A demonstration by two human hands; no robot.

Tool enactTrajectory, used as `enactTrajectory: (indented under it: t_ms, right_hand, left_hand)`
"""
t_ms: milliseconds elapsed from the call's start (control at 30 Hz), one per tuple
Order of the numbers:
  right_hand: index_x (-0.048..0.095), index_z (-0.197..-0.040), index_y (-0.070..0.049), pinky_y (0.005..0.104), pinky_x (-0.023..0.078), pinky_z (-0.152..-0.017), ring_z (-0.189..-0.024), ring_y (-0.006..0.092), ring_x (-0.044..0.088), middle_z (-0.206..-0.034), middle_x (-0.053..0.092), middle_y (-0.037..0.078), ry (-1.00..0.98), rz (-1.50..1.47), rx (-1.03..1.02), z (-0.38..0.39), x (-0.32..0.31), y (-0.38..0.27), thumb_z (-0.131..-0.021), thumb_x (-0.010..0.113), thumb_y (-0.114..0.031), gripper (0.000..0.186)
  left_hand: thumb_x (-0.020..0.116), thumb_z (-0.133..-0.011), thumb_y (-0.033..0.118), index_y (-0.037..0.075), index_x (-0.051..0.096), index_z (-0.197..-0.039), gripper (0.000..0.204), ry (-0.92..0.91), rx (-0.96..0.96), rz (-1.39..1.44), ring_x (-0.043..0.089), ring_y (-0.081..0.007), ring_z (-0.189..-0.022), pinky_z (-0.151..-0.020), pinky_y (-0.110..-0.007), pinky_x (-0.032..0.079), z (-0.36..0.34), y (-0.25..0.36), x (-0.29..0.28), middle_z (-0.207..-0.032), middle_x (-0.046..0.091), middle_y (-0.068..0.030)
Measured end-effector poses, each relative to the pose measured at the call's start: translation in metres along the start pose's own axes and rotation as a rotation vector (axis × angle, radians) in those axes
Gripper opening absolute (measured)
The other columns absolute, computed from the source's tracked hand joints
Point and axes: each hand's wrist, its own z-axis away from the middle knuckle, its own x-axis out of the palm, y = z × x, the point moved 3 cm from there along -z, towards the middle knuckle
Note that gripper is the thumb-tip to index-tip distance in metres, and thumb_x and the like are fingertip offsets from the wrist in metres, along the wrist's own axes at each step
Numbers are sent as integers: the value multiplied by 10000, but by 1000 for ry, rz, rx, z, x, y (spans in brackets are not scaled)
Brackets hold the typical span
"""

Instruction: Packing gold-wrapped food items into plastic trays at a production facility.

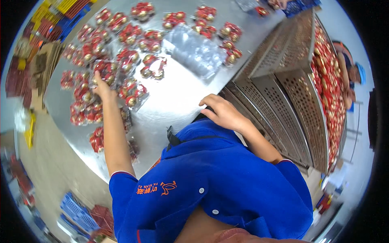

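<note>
My left hand (103, 86) reaches out over the left part of the metal table (170, 95). Its fingers are closed on a clear plastic pack of red and gold pieces (106, 69); the pack partly hides them. Many similar packs, such as this loose pack (154, 67), lie around it, some overlapping. Close to my waist, my right hand (221, 111) hovers by the table's near edge, fingers apart and nothing visible in them. Beyond it lies a flat pile of shiny transparent plastic bags (196, 50).
On the right, a perforated metal bin (283, 81) adjoins the table, with loose red and gold pieces (326, 85) heaped behind its wall. A co-worker in a blue cap (360, 73) stands beyond. Cardboard (44, 67) leans at the far left; a blue crate (79, 210) sits on the floor.
</note>
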Motion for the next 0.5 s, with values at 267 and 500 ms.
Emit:
enactTrajectory:
  t_ms: [267, 500]
  right_hand:
    - [580, -993, -28, 395, 452, -847, -971, 339, 555, -998, 577, 158, 203, 55, 146, 57, 6, 22, -826, 588, -128, 195]
    - [585, -977, -39, 406, 461, -813, -944, 337, 561, -962, 584, 147, 236, 126, 98, 64, -1, 17, -808, 608, -139, 198]
  left_hand:
    - [692, -792, 228, -72, 341, -1257, 656, 36, 7, -243, 572, -284, -983, -678, -392, 554, 18, 11, -24, -1223, 446, -218]
    - [549, -783, 27, 7, 542, -1053, 271, -699, 622, -599, 576, -267, -870, -798, -371, 442, 193, -61, 61, -963, 566, -125]
